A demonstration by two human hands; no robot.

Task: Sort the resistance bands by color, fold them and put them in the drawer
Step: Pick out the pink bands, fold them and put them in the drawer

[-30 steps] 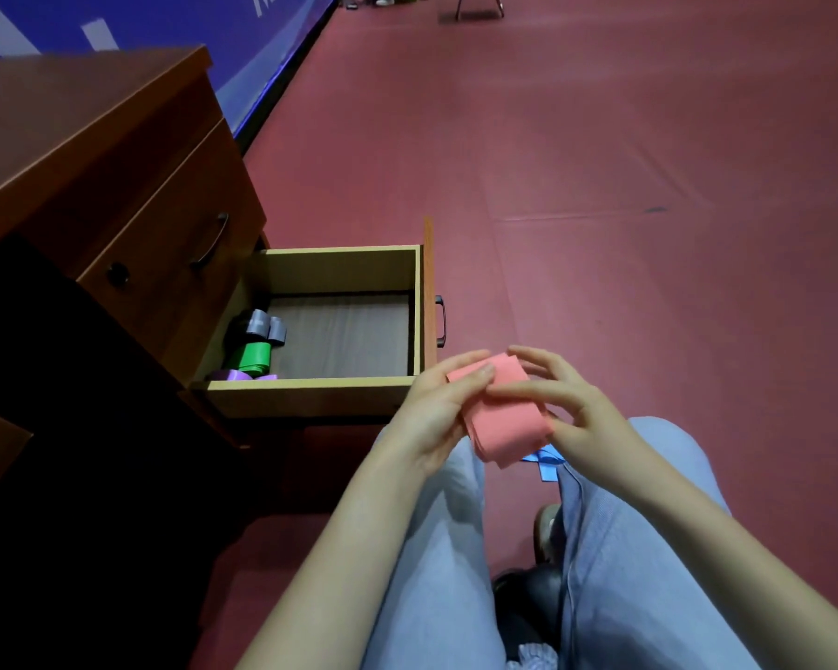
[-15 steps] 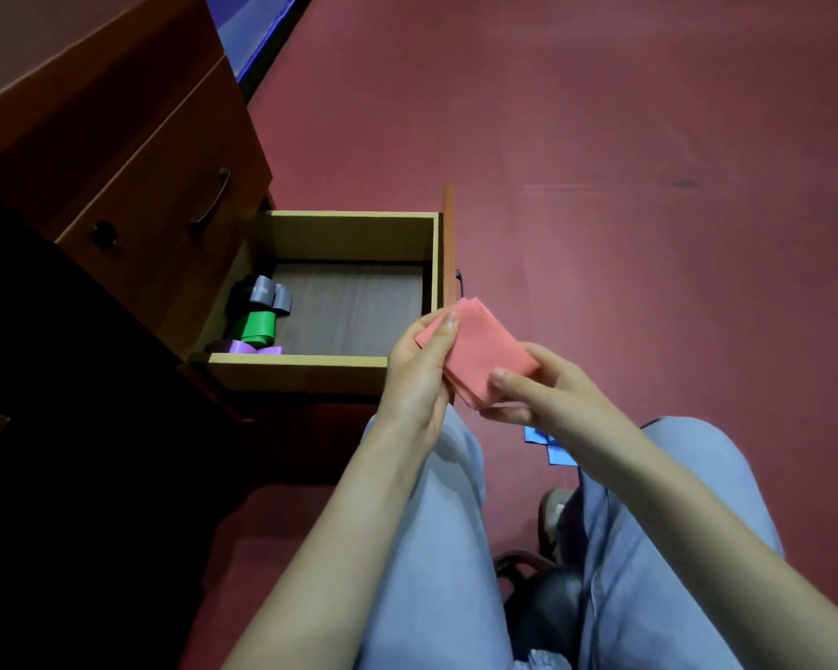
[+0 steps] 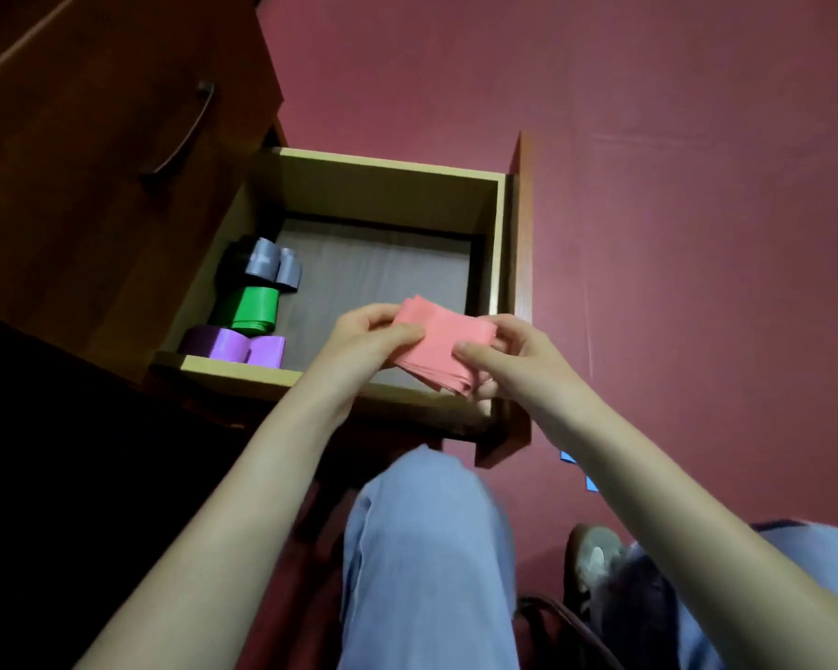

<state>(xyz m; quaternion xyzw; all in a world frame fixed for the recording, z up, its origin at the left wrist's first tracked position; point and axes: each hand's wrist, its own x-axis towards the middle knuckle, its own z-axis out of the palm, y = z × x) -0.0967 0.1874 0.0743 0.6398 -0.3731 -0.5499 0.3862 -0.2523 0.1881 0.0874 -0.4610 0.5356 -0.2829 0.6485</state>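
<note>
Left hand (image 3: 364, 338) and right hand (image 3: 509, 360) pinching folded pink band (image 3: 439, 348) over open drawer (image 3: 383, 169), near its front right corner

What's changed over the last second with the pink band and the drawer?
Both hands, left hand and right hand, carried the folded pink band from over the lap to above the open drawer, still gripped by both. The grey, green and purple bands stayed put.
</note>
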